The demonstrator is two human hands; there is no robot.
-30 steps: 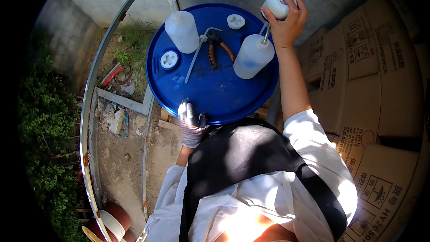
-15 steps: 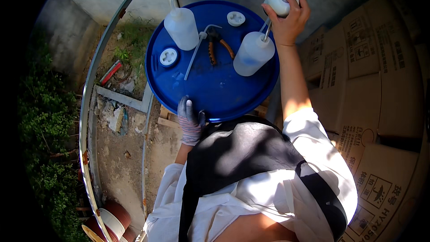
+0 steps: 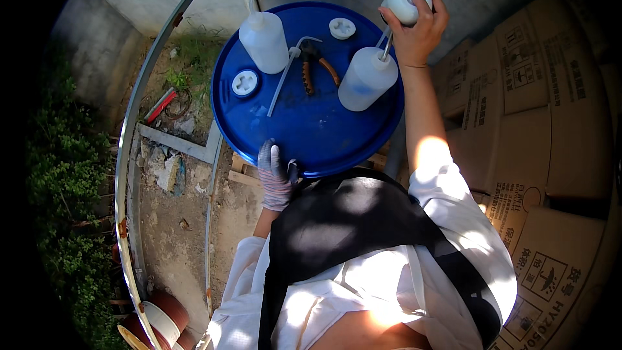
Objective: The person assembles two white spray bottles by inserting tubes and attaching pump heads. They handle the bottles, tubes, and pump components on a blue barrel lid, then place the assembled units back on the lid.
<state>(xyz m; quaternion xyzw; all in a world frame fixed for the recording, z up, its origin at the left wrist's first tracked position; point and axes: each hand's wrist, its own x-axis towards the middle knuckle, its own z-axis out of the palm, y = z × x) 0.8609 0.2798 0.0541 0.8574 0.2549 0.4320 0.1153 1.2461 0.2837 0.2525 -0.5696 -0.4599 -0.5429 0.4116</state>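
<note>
A blue drum (image 3: 311, 123) stands in front of me, seen from above. My right hand (image 3: 418, 32) is raised over its far right rim and grips a small white bottle (image 3: 405, 1). My gloved left hand (image 3: 275, 172) rests on the drum's near rim, fingers curled over the edge. On the lid stand two translucent wash bottles with bent spouts, one at the back left (image 3: 264, 39) and one at the right (image 3: 367, 78) just below my right hand. Between them lie orange-handled pliers (image 3: 314, 68) and a thin bent tube (image 3: 285, 78).
Two white bung caps sit in the lid, one on the left side (image 3: 245, 82) and one at the far edge (image 3: 342, 27). Stacked cardboard boxes (image 3: 551, 123) fill the right side. A curved metal rail (image 3: 129, 155), rubble and bushes (image 3: 65, 175) lie to the left, pots (image 3: 162, 314) at lower left.
My right hand with the white bottle has drifted slightly up and away from the drum. The left hand stays on the rim.
</note>
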